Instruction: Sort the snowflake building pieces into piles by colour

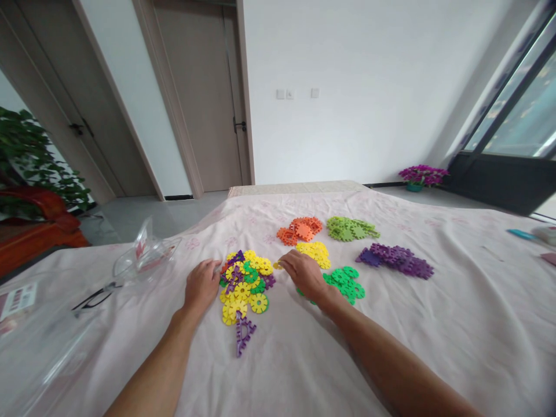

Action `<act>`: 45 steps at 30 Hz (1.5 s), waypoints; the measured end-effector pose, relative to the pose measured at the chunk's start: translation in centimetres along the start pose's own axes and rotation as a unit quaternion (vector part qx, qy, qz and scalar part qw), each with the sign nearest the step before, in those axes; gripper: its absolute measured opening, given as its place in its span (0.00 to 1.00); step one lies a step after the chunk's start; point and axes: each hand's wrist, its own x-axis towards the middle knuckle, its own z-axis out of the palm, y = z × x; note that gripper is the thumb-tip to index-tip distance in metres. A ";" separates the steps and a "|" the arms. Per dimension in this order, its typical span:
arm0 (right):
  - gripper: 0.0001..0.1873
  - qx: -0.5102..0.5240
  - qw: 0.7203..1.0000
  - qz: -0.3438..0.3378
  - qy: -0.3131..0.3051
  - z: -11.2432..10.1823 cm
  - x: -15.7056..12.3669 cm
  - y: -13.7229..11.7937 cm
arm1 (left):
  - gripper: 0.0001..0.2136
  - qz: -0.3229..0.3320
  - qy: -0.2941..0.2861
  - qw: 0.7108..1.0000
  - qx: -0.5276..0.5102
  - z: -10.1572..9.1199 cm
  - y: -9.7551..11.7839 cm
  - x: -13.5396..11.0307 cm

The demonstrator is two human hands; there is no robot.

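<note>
My right hand (304,273) is closed in a pinch on a yellow notched disc (277,266), just right of a mixed pile. That pile holds yellow discs (242,290), green discs (251,277) and purple pieces (234,277). My left hand (202,284) rests at the pile's left edge, its thumb and forefinger apart and nothing visible in it. A purple toothed triangular piece (244,334) sticks out at the near end. Behind my right hand is a heap of yellow discs (316,253). Green discs (343,284) are partly hidden by my right wrist.
Orange pieces (304,230), light green pieces (351,229) and purple pieces (397,259) form separate heaps on the pale cloth (443,324). On the left are clear plastic packaging (143,255) and dark-framed glasses (96,298). A light blue item (520,234) lies far right.
</note>
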 end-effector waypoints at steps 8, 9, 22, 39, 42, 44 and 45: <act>0.11 -0.037 0.962 0.259 0.081 -2.8 0.6 6.6 | 0.16 -0.002 -0.006 1.000 0.002 -0.7 0.6 -0.1; 0.11 -0.048 0.957 0.275 0.077 -3.2 0.4 7.2 | 0.16 -0.003 -0.006 1.000 0.001 -0.8 0.6 -0.1; 0.11 -0.141 0.931 0.337 0.029 -3.3 -1.0 10.8 | 0.16 0.002 0.005 1.000 -0.002 -0.3 0.3 -0.1; 0.25 -0.037 0.994 -0.066 -0.083 1.4 0.6 -1.4 | 0.15 0.003 0.000 1.000 -0.002 -0.3 0.4 -0.1; 0.25 -0.041 0.992 -0.070 -0.101 2.4 0.9 -1.7 | 0.15 -0.001 -0.002 1.000 -0.003 -0.3 0.4 -0.1; 0.23 -0.039 0.992 -0.064 -0.106 2.7 1.0 -1.6 | 0.16 -0.001 -0.002 1.000 -0.005 -0.3 0.4 -0.1; 0.22 -0.036 0.992 -0.061 -0.107 2.7 1.1 -1.6 | 0.16 0.000 -0.002 1.000 -0.006 -0.3 0.4 -0.1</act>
